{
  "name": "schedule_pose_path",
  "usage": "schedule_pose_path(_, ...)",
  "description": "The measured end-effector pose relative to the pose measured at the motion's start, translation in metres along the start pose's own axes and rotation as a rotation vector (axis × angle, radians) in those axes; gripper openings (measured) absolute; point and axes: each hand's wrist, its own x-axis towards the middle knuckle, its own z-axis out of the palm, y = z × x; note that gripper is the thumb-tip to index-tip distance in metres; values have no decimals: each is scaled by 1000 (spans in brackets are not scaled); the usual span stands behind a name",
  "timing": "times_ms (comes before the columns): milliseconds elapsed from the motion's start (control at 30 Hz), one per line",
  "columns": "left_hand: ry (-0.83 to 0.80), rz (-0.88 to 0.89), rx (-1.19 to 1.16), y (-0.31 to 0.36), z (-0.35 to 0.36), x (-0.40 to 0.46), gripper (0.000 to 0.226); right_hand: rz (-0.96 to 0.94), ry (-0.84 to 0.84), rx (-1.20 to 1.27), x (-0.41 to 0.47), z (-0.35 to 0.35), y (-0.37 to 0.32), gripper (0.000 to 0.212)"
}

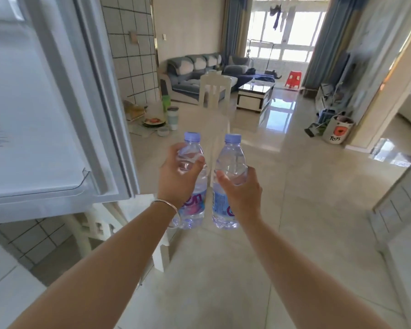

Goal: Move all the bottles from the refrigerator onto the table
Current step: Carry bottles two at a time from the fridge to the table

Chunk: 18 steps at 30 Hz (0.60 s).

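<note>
at centre frame, the left hand (176,174) grips 1 clear plastic water bottle with a lilac cap (192,184), the right hand (241,188) a 2nd matching bottle (227,181). both bottles hang above the glossy cream dining table (199,119), neither apparently set down yet. the white refrigerator door (45,103) stands open at upper left; its shelves are unseen.

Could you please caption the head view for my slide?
Both hands, left and right, carry water bottles toward the dining table.

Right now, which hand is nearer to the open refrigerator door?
The left. The left hand, gripping a water bottle, is just right of the refrigerator door. The right hand, gripping the other bottle, is farther right, beyond both bottles.
</note>
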Motion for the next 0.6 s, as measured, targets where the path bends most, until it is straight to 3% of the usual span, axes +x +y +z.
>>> schedule_pose_path(367, 116, -87, 58, -91, 94, 172, 37, 39, -39, -21, 203, 71, 50, 50)
schedule_pose_path(600, 266, -134, 96, -145, 110, 297, 39, 14, -191, -5, 321, 156, 63, 52)
